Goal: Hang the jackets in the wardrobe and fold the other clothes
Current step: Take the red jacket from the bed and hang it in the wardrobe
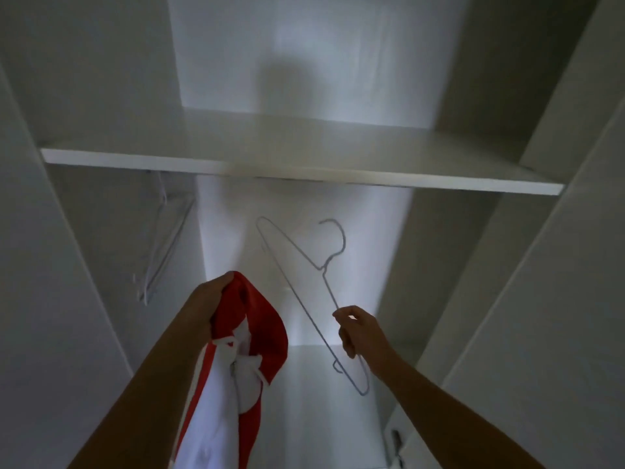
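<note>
Head view, we count one red-and-white jacket (pixel 252 333) clenched in left hand (pixel 209 299), one wire hanger (pixel 321 267) pinched by right hand (pixel 358 333).

White shelf (pixel 304 167), spare wire hangers (pixel 162 245) hanging beneath its left end

In the dim wardrobe (pixel 61 299) a white shelf (pixel 304 147) spans the side panels (pixel 490 79); the back panel (pixel 304 55) glows.

the jacket (pixel 250 336) at lower centre is red with a white lining and white drawstrings. the hanger (pixel 306 296) at centre is pale grey wire. the wardrobe (pixel 101 79) and its shelf (pixel 304 154) are plain white, shadowed grey at the sides.
</note>
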### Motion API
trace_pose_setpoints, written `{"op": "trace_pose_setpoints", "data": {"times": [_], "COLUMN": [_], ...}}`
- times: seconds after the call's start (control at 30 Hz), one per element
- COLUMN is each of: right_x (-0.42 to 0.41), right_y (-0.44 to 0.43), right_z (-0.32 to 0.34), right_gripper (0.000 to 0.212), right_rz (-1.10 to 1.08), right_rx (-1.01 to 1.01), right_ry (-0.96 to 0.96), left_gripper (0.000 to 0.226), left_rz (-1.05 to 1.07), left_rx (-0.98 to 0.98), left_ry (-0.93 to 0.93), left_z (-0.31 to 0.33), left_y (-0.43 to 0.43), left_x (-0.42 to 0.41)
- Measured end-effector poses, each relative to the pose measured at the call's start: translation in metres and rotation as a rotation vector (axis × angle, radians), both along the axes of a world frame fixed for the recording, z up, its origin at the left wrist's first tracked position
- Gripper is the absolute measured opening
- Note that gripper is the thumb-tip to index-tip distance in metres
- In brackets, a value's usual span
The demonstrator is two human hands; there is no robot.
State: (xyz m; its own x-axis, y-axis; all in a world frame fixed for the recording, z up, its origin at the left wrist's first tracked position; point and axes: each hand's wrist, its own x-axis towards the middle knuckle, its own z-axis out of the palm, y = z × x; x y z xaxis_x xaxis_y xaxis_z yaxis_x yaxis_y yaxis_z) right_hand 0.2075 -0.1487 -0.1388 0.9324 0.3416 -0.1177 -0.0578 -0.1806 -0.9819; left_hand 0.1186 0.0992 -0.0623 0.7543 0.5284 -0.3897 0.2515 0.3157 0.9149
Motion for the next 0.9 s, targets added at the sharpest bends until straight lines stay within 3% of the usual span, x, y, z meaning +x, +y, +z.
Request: {"op": "trace_pose_setpoints", "data": {"times": [0.03, 0.1, 0.2, 0.27, 0.4, 0.57, 0.67, 0.8, 0.9], "right_x": [-0.002, -0.001, -0.015, -0.037, -0.071, -0.103, -0.107, -0.092, -0.091], "right_y": [-0.013, -0.03, -0.061, -0.093, -0.142, -0.148, -0.139, -0.129, -0.133], "right_z": [-0.001, -0.001, -0.006, -0.01, 0.014, 0.059, 0.075, 0.079, 0.04], "right_gripper": [0.004, 0.01, 0.024, 0.036, 0.041, 0.045, 0.054, 0.06, 0.059], "right_rz": [-0.007, -0.024, -0.148, -0.326, -0.578, -0.488, -0.416, -0.311, -0.243], "right_rx": [-0.012, -0.075, -0.356, -0.392, 0.083, 0.605, 0.81, 0.905, 0.587], "right_ry": [0.061, 0.091, -0.131, -0.224, -0.275, -0.113, -0.12, -0.128, -0.1], "left_gripper": [0.025, 0.028, 0.028, 0.026, 0.031, 0.033, 0.031, 0.027, 0.027], "left_rz": [-0.029, -0.082, -0.099, -0.103, -0.122, -0.166, -0.231, -0.263, -0.196], "left_rx": [0.016, 0.054, 0.098, 0.111, 0.099, 0.088, 0.084, 0.055, -0.048], "left_ry": [0.003, 0.01, 0.008, 0.015, 0.041, 0.068, 0.064, 0.032, -0.056], "left_z": [0.002, 0.004, -0.004, -0.01, -0.023, -0.025, -0.018, -0.003, 0.015], "left_y": [-0.012, -0.036, -0.063, -0.078, -0.106, -0.153, -0.178, -0.192, -0.175], "left_x": [0.002, 0.005, 0.003, -0.003, -0.018, -0.026, -0.026, -0.029, -0.032]}}
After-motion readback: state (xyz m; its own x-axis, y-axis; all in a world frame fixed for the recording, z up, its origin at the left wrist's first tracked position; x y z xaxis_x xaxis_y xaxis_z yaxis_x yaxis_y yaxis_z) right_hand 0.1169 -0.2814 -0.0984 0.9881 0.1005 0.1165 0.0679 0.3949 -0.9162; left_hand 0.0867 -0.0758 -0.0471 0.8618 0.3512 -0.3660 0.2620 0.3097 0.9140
